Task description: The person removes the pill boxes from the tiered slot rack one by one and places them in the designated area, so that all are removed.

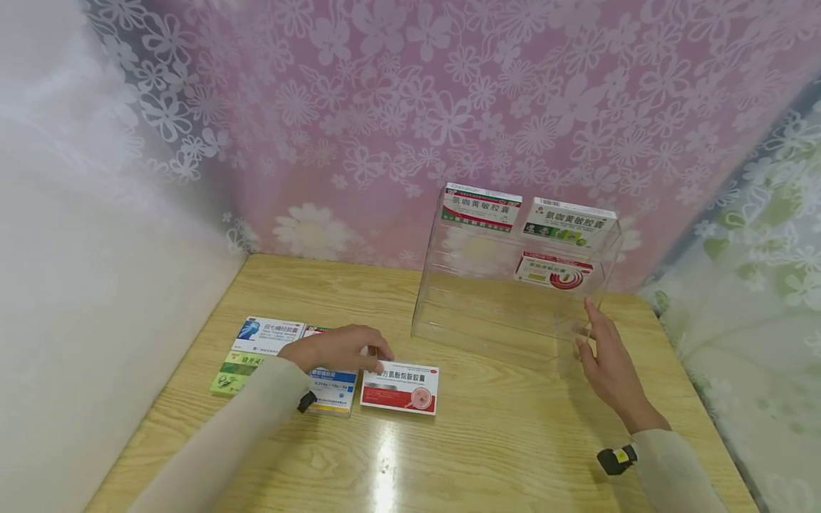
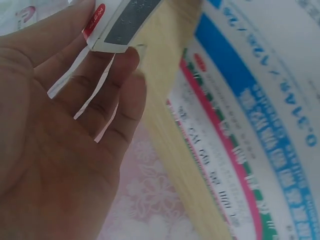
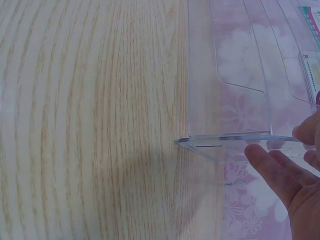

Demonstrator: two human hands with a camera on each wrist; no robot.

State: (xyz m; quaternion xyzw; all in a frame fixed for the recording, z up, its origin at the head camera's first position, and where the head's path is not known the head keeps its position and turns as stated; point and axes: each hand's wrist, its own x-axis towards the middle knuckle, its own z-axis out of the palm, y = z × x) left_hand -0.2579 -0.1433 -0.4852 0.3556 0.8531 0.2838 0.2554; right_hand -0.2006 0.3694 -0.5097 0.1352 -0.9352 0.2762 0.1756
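My left hand (image 1: 343, 349) pinches a white and red medicine box (image 1: 410, 388) by its upper left corner, low over the table. In the left wrist view, the thumb and fingers meet at the end of that box (image 2: 125, 25). On the right, my right hand (image 1: 612, 370) holds the side of a clear plastic display rack (image 1: 487, 345). Its thumb and fingers (image 3: 272, 167) lie on either side of the rack's thin side panel in the right wrist view. Three medicine boxes stand in the rack: top left (image 1: 481, 210), top right (image 1: 567, 224) and one below it at right (image 1: 554, 273).
Several medicine boxes lie flat at the left, among them a white and blue one (image 1: 272, 335), a green one (image 1: 232, 377) and a blue and white one (image 1: 333, 400). A flowered curtain (image 1: 359, 142) hangs behind the wooden table (image 1: 487, 456).
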